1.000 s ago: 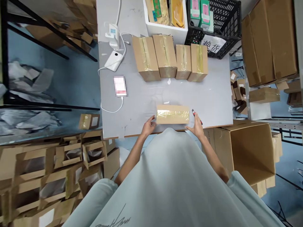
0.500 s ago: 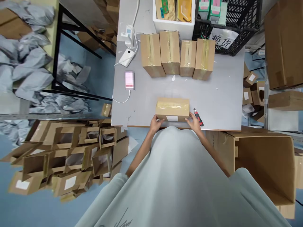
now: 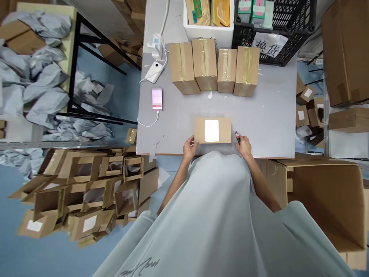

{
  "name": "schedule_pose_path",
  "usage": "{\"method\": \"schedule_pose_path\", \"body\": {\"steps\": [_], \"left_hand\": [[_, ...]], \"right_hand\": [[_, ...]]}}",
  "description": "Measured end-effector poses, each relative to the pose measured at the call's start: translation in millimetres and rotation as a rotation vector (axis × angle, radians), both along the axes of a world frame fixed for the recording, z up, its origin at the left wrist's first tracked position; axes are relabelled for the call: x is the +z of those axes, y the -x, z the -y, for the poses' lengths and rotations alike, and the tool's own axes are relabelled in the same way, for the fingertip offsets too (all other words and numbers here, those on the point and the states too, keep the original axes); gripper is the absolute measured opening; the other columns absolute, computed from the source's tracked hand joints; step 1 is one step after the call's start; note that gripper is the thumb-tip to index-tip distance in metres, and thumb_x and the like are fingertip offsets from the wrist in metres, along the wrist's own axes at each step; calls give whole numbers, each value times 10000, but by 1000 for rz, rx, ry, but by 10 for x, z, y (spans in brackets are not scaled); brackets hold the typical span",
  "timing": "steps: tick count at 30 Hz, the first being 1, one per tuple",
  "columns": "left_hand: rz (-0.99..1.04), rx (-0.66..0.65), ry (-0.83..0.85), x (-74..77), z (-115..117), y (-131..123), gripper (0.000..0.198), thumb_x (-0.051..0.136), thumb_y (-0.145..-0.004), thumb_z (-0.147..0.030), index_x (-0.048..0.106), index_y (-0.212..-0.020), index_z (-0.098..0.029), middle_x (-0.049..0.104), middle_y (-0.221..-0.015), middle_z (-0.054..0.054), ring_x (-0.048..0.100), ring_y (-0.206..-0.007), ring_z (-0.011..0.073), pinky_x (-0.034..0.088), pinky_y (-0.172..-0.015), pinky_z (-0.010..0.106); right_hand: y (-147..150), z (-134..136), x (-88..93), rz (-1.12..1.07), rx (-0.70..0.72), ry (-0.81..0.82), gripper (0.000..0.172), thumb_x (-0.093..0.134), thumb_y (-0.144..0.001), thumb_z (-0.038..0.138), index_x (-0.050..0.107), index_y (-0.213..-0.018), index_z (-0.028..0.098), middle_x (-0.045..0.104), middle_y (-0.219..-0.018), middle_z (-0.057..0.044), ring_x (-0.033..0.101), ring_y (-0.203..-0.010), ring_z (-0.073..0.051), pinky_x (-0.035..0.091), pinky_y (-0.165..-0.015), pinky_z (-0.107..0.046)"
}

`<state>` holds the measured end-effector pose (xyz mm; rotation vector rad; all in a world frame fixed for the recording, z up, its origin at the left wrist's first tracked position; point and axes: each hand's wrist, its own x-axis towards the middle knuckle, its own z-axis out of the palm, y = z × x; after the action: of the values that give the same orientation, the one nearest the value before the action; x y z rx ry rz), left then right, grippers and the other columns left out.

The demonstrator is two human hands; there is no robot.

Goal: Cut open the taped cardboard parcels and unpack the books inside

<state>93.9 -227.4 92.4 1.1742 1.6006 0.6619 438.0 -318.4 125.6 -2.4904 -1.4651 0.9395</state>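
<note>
A small cardboard box point(image 3: 198, 130) lies near the table's front edge, with a white label point(image 3: 211, 130) on its upward face. My left hand point(image 3: 189, 149) is at the box's lower left corner, its fingers bent against that end. To the right of the box, my right hand point(image 3: 244, 147) is closed over a utility knife point(image 3: 238, 138). The knife's tip points away from me, and most of its handle is hidden under the hand.
Several taped cartons point(image 3: 205, 63) stand in a row behind the box. Further back are a white foam box point(image 3: 209, 32) and a black crate point(image 3: 284, 38). A charging phone point(image 3: 157, 99) lies left. A large open carton point(image 3: 325, 204) stands right, and opened boxes point(image 3: 95, 192) are piled left.
The box has been turned so its labelled face is up instead of its taped face. My right hand has left the box and taken hold of the utility knife. My left hand stays at the box.
</note>
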Motion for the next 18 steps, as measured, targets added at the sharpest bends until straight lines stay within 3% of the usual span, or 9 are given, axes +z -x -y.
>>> {"method": "schedule_pose_path", "body": {"steps": [3, 6, 9, 14, 18], "left_hand": [[2, -2, 4, 8, -71, -11, 561, 831, -950, -452, 748, -1424, -164, 803, -1353, 194, 778, -1095, 284, 656, -1043, 484], [20, -9, 10, 17, -95, -7, 586, 858, -924, -489, 758, -1406, -171, 808, -1339, 186, 775, -1090, 282, 669, -994, 455], [22, 13, 16, 23, -89, -11, 559, 864, -911, -497, 773, -1354, -168, 808, -1335, 185, 775, -1102, 289, 673, -983, 454], [11, 33, 40, 31, -73, -19, 498, 865, -904, -500, 782, -1269, -171, 811, -1331, 181, 779, -1141, 311, 660, -1045, 497], [35, 71, 59, 26, -32, -35, 521, 872, -895, -552, 783, -1250, -181, 800, -1369, 179, 767, -1225, 326, 636, -1117, 514]], "right_hand": [[-65, 159, -51, 141, 3, 222, 473, 695, -1059, 238, 601, -1512, 138, 663, -1502, -240, 655, -1381, -360, 581, -1102, -459], [-165, 295, -87, 152, 24, 291, 435, 633, -1064, 189, 583, -1494, 151, 671, -1466, -220, 645, -1368, -338, 570, -1076, -432], [-344, 388, -102, 183, -7, 285, 437, 637, -1043, 198, 591, -1477, 169, 672, -1451, -212, 630, -1378, -341, 564, -1065, -435], [-689, 434, -109, 267, -206, 250, 443, 570, -1066, 245, 601, -1494, 132, 677, -1446, -246, 649, -1369, -378, 583, -1079, -500], [-663, 313, -157, 196, -184, 48, 541, 526, -1032, 214, 602, -1549, 70, 594, -1611, -296, 565, -1519, -409, 524, -1232, -562]]}}
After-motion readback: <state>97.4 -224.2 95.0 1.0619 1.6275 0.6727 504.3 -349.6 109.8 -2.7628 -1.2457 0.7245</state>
